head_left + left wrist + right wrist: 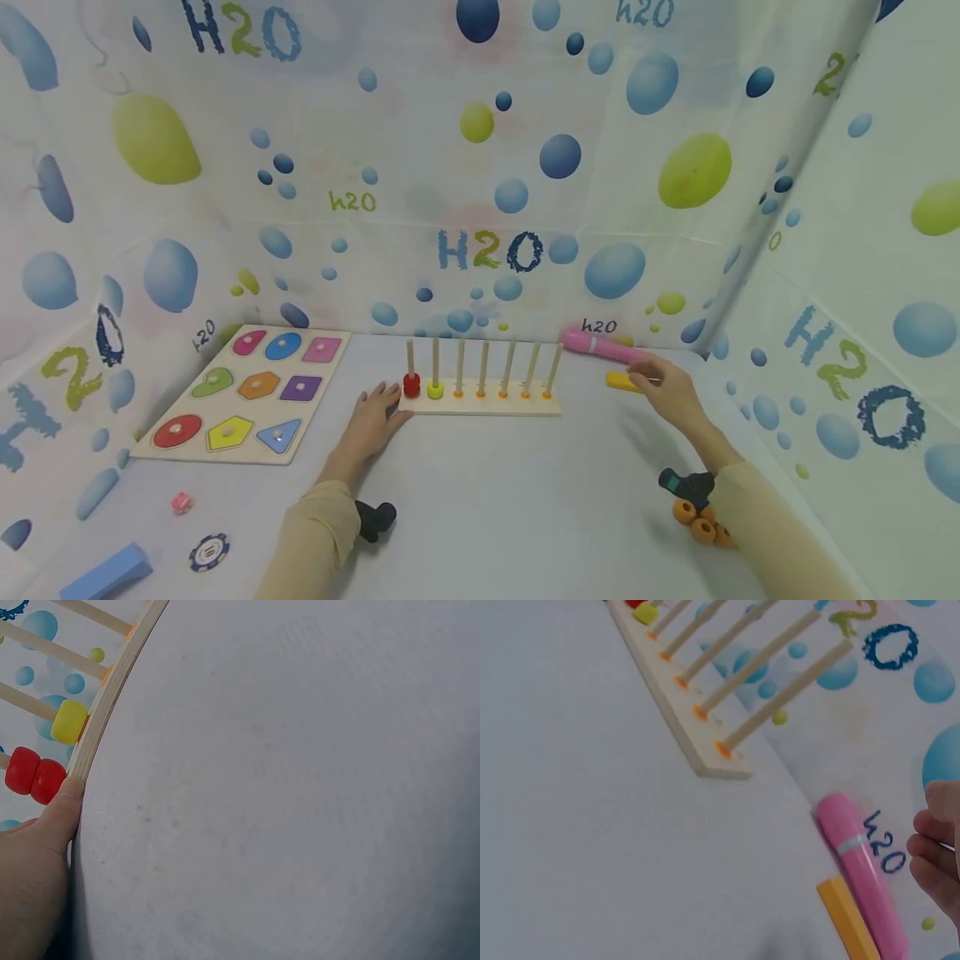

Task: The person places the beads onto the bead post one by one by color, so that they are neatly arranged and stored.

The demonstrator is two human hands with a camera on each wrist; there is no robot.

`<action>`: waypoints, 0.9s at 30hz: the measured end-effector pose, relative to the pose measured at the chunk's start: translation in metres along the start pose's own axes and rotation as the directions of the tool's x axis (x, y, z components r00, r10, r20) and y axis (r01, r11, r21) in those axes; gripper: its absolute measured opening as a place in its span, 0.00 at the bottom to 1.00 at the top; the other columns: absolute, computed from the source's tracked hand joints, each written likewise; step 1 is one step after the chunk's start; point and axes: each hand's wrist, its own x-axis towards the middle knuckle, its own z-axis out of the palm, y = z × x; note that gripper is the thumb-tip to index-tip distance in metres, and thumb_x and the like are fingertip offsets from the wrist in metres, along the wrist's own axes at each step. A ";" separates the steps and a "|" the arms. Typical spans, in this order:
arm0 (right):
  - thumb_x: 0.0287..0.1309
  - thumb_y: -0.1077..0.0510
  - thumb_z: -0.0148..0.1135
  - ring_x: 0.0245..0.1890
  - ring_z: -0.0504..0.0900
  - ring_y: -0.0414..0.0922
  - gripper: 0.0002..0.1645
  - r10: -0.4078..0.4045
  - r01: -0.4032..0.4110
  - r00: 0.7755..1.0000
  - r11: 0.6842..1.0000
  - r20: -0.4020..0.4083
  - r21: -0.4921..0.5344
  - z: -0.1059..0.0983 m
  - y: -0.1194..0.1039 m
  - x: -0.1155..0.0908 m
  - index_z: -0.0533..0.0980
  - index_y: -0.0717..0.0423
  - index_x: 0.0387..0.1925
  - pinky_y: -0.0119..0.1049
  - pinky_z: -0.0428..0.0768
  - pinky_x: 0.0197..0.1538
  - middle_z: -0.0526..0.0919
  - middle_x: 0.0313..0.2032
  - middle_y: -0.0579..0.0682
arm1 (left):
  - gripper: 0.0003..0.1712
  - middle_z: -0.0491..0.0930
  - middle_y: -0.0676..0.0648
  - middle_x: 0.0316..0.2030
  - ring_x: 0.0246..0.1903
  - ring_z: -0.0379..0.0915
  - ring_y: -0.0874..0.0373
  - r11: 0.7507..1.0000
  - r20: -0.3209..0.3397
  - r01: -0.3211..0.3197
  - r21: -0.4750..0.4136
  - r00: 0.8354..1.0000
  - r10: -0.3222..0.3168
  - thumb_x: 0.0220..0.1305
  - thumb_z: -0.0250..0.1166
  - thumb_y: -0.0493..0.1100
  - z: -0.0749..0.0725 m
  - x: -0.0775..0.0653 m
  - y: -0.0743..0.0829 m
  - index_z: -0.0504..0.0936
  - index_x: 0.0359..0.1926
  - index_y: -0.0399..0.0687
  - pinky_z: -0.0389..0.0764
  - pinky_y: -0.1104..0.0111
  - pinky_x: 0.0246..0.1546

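Observation:
My left hand (371,421) holds the left end of a wooden peg board (480,407), its thumb along the front edge in the left wrist view. Several upright pegs stand on the board. Two red beads (36,775) sit on the leftmost peg and a yellow bead (70,722) on the one beside it. Over at the right, my right hand (670,392) hovers with loosely bent fingers, overlapping a yellow block (621,382) in the head view. Nothing shows between its fingers in the right wrist view. A pink tube-shaped thing with a pale band (862,877) lies beside the block.
Several orange beads (702,531) lie by my right forearm. A shape puzzle board (251,400) lies at the left. Nearer the front left are a pink die-like piece (182,502), a poker chip (209,552) and a blue block (107,573). Patterned cloth walls (420,267) enclose the table.

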 end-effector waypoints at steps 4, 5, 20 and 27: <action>0.65 0.54 0.57 0.44 0.82 0.52 0.16 0.006 -0.007 1.000 0.999 -0.023 -0.042 -0.015 0.024 -0.026 0.76 0.62 0.48 0.41 0.81 0.47 0.83 0.43 0.57 | 0.36 0.63 0.37 0.65 0.68 0.48 0.38 1.000 0.003 0.002 -0.015 1.000 -0.002 0.64 0.62 0.51 0.000 0.000 0.000 0.66 0.64 0.32 0.43 0.44 0.67; 0.65 0.54 0.57 0.43 0.82 0.53 0.17 0.009 -0.011 1.000 0.998 -0.026 -0.054 -0.019 0.029 -0.032 0.76 0.62 0.48 0.42 0.81 0.46 0.83 0.43 0.57 | 0.36 0.63 0.36 0.65 0.68 0.48 0.38 1.000 0.001 0.000 -0.018 1.000 0.000 0.64 0.62 0.51 0.000 0.000 0.000 0.66 0.64 0.32 0.43 0.44 0.67; 0.67 0.50 0.53 0.46 0.80 0.56 0.21 0.146 -0.146 0.989 0.977 -0.012 -0.156 -0.054 0.074 -0.117 0.75 0.63 0.50 0.46 0.80 0.46 0.82 0.44 0.59 | 0.36 0.62 0.35 0.65 0.68 0.47 0.37 1.000 0.010 -0.005 -0.018 1.000 0.005 0.64 0.61 0.52 0.000 0.004 -0.003 0.65 0.64 0.31 0.42 0.43 0.67; 0.68 0.50 0.52 0.47 0.79 0.60 0.21 0.202 -0.201 0.979 0.958 -0.016 -0.205 -0.065 0.088 -0.146 0.75 0.64 0.49 0.53 0.79 0.47 0.81 0.44 0.63 | 0.36 0.62 0.35 0.65 0.68 0.47 0.38 1.000 0.008 -0.012 -0.019 1.000 0.012 0.64 0.61 0.52 0.001 0.005 -0.004 0.65 0.65 0.31 0.41 0.43 0.67</action>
